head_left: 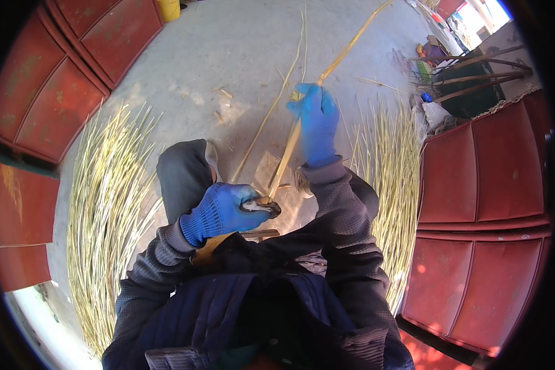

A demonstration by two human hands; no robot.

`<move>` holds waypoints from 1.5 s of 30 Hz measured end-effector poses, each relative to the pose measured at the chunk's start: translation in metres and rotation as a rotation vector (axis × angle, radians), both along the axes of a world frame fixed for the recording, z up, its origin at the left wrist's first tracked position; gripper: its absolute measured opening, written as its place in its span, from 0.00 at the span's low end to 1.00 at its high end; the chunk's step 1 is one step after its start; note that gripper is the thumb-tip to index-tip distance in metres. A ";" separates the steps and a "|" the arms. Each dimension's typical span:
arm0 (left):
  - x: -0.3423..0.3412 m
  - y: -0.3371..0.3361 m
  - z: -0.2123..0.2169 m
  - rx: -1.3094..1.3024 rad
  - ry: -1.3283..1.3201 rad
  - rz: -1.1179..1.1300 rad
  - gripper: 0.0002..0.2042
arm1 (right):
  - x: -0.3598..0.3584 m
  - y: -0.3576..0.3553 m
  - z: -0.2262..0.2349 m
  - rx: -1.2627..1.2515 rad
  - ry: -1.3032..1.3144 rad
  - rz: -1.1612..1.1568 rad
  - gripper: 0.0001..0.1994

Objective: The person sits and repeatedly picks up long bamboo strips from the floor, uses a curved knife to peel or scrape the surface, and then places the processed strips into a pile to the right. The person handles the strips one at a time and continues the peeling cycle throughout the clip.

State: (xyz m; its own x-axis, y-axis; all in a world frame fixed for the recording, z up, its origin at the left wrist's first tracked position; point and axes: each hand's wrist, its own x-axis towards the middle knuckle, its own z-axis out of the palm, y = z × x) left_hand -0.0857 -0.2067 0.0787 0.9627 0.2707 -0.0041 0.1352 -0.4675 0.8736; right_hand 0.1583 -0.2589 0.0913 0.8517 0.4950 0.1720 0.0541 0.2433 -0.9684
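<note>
A long pale-brown wooden pole (345, 52) runs from the far right of the floor back toward my lap. My right hand (317, 123), in a blue glove, is closed around its middle. Nearer my body, my left hand (225, 213), also gloved in blue, grips a small dark piece with a pale edge (262, 205) at the pole. Whether that piece is a tool or a pad I cannot tell. A wooden length (213, 248) shows below my left wrist, perhaps the same pole. Between my feet lie a thin stick (259, 131) and wood scraps (226, 94).
Bundles of thin yellowish stalks lie on the left (105, 228) and on the right (391, 191). Red metal panels flank me at left (58, 98) and right (475, 277). Dark poles (475, 80) and clutter sit at the far right; a yellow bucket (168, 9) stands far left.
</note>
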 end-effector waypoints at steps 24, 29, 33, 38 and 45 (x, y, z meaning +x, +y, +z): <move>0.037 0.041 0.048 -0.019 -0.061 0.171 0.14 | -0.039 -0.026 0.039 -0.010 -0.133 0.361 0.08; 0.079 0.054 0.062 -0.064 -0.182 0.232 0.17 | -0.059 -0.044 0.034 0.014 -0.251 0.161 0.10; 0.103 0.047 0.060 -0.302 -0.196 0.255 0.15 | -0.081 -0.074 -0.005 -0.396 -0.870 0.037 0.11; 0.121 0.070 0.052 -0.503 -0.286 0.247 0.13 | -0.085 -0.139 -0.036 -0.726 -1.043 0.097 0.13; 0.158 0.191 0.020 0.154 -0.467 0.215 0.14 | -0.147 -0.389 -0.053 -0.951 -0.865 0.364 0.08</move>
